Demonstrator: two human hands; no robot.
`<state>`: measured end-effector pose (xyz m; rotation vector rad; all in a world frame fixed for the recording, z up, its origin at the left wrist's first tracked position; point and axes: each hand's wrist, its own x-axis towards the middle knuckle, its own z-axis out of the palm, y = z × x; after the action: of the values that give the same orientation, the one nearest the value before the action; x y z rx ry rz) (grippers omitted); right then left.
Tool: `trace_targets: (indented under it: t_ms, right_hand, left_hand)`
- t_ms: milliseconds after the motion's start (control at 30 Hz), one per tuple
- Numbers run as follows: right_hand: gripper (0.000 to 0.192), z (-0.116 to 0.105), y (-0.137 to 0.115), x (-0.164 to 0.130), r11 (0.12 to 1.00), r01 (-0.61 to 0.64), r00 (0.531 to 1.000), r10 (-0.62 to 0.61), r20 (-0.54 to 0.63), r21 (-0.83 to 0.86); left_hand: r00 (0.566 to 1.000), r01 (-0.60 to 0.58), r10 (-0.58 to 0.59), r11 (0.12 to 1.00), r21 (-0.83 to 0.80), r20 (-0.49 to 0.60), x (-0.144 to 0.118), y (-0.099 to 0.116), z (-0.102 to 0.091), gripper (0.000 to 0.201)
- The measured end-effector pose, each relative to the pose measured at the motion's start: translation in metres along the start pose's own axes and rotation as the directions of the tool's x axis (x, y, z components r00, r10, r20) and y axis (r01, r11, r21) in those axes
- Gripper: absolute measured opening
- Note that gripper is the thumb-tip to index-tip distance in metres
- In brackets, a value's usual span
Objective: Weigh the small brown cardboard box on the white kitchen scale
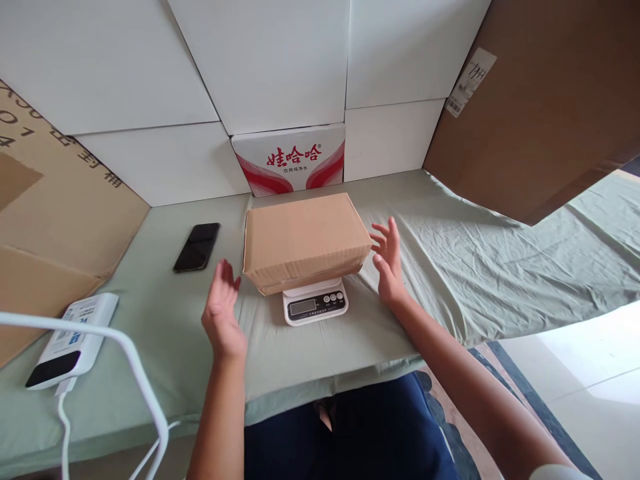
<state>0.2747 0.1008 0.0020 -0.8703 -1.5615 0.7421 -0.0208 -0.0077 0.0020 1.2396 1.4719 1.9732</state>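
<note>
A closed cardboard box [306, 241] sits on a small white scale [315, 301], covering most of it — only the scale's front strip with its display and buttons shows below the box's near edge. The left hand [223, 313] is held open just off the box's left end, palm turned toward it, not touching. The right hand [387, 263] is open too, fingers spread, just beside the box's right end — whether the fingertips meet the cardboard cannot be told. Left of the box a black phone [197, 247] lies flat on the green cloth [450, 267]. Behind the box a white carton with red print [290, 160] stands against the white panels. Far left of the box, a white device [73, 340] with a cable.
</note>
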Motion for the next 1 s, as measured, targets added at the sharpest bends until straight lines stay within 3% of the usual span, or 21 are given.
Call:
trace_targets:
  t_ms: [133, 467, 1000]
  right_hand:
    - [0.079, -0.003, 0.0, 0.003, 1.0, -0.007, 0.998, 0.008, -0.066, 0.013]
    - [0.065, 0.0, -0.001, 0.0, 0.997, -0.018, 0.993, 0.009, 0.115, 0.08]
    - [0.076, 0.004, -0.004, -0.001, 0.996, -0.055, 0.983, 0.042, 0.177, 0.073]
  left_hand:
    - [0.998, -0.018, 0.016, 0.999, -0.034, -0.061, 0.003, 0.003, -0.003, 0.079]
    - [0.997, 0.044, -0.039, 0.997, -0.068, 0.061, 0.0, -0.007, -0.001, 0.084]
    - [0.985, 0.101, -0.099, 0.995, -0.008, 0.145, -0.005, -0.018, -0.001, 0.086]
